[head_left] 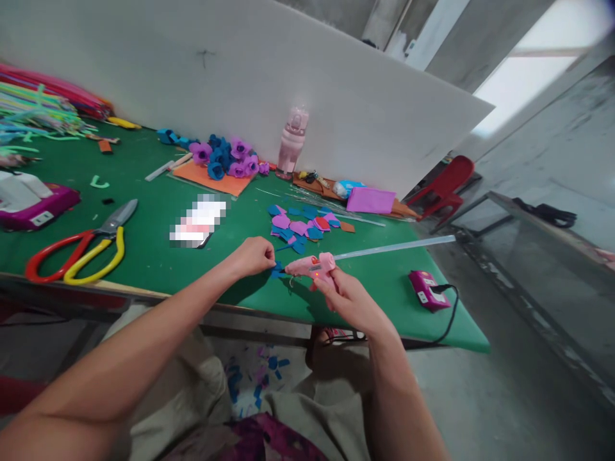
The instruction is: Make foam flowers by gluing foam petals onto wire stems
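My right hand grips a pink glue gun with a long clear glue stick sticking out of its back. The gun's nozzle points left at a small blue foam piece, which my left hand pinches by the fingertips. Both hands hover over the near edge of the green table. Just beyond them lies a loose pile of blue, pink and red foam petals.
Large red-and-yellow scissors lie at the left. Finished purple and blue foam flowers rest on an orange sheet by a pink bottle. A purple power adapter with a black cord sits at the right edge. A white board backs the table.
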Available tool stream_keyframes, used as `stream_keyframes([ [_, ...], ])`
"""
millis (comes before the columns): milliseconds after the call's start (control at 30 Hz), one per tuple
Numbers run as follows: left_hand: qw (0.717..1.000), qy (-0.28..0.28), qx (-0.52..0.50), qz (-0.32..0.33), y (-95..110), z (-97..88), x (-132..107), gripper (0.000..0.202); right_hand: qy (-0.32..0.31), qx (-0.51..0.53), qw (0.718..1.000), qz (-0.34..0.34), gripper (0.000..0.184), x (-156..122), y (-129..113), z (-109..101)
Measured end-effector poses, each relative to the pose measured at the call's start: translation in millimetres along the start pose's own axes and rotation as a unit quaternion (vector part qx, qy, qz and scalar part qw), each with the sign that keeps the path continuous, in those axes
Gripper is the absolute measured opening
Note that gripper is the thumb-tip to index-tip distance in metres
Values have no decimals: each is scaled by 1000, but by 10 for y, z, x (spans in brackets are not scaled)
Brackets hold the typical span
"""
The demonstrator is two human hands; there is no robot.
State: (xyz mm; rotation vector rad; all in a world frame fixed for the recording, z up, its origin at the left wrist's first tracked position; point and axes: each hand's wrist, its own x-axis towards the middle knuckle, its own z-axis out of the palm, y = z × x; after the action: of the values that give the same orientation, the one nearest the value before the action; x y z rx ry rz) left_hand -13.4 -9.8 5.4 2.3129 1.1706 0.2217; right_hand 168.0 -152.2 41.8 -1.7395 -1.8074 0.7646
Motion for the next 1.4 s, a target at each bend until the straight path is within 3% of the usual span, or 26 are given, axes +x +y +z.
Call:
stream_keyframes([
  [1400, 1000, 1, 16, -1, 31, -7, -5, 12, 6, -89, 995, -36, 26, 69, -53, 133],
])
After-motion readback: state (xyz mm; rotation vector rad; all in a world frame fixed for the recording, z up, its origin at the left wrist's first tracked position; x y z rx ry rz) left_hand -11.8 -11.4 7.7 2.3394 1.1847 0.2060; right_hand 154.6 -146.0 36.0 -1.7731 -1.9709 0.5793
